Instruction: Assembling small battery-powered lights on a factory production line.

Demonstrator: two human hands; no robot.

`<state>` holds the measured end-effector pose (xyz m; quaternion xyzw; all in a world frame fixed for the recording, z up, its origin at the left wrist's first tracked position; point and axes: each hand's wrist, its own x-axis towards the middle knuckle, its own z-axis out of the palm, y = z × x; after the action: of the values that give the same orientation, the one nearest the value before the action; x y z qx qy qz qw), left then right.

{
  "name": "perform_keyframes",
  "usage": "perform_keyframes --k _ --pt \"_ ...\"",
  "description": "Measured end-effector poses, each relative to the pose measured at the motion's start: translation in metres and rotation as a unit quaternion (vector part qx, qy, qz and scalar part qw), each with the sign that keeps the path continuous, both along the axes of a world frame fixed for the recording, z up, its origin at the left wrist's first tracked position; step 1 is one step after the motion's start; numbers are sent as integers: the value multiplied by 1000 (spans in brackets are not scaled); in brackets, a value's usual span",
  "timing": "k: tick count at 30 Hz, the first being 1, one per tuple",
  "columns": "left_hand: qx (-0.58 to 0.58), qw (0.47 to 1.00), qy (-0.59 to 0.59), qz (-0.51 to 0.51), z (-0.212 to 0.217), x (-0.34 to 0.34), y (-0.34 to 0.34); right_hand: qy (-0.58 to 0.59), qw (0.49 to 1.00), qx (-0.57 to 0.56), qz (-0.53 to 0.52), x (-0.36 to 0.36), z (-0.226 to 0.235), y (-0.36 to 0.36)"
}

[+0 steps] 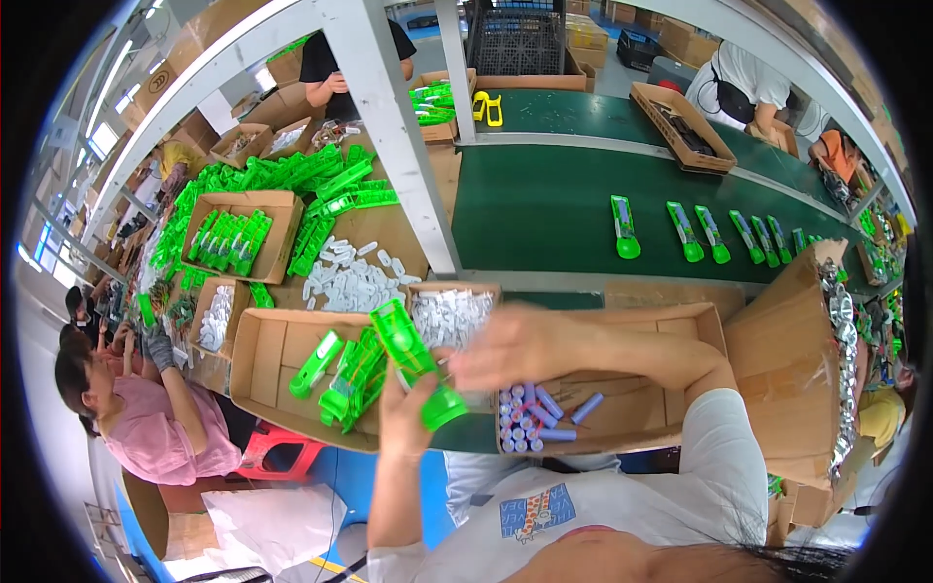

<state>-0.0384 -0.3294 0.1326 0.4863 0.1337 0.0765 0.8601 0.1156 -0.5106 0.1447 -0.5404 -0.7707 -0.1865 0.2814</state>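
My left hand point(401, 413) is closed around a bright green plastic housing point(400, 338), long and narrow with a rounded lower end, held tilted. Blurred by motion, my right hand point(510, 345) is just right of the housing, beside a small box of white plastic pieces point(452, 313); its fingers are smeared and anything in them cannot be made out. More green housings point(355, 384) lie in a shallow cardboard tray point(255, 355) to the left. Under my right forearm, purple cylindrical battery cells point(535, 418) fill one corner of another cardboard tray point(646, 428).
A green conveyor belt point(544, 214) carries a row of green housings point(680, 231). Loose white pieces point(355, 277) and heaped green housings point(282, 180) cover the left bench. A metal post point(389, 136) rises ahead. A co-worker in pink point(160, 428) sits at left.
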Motion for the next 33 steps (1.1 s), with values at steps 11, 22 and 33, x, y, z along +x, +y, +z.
perform_keyframes --k 11,22,33 --pt "100 991 -90 0 -32 -29 -54 420 885 -67 -188 -82 8 -6" --pt "111 990 -84 -16 -40 -19 -65 718 662 -157 -144 -72 3 1" --pt "116 992 -48 -19 -38 -22 -61 644 735 -100 -188 -81 -7 -8"
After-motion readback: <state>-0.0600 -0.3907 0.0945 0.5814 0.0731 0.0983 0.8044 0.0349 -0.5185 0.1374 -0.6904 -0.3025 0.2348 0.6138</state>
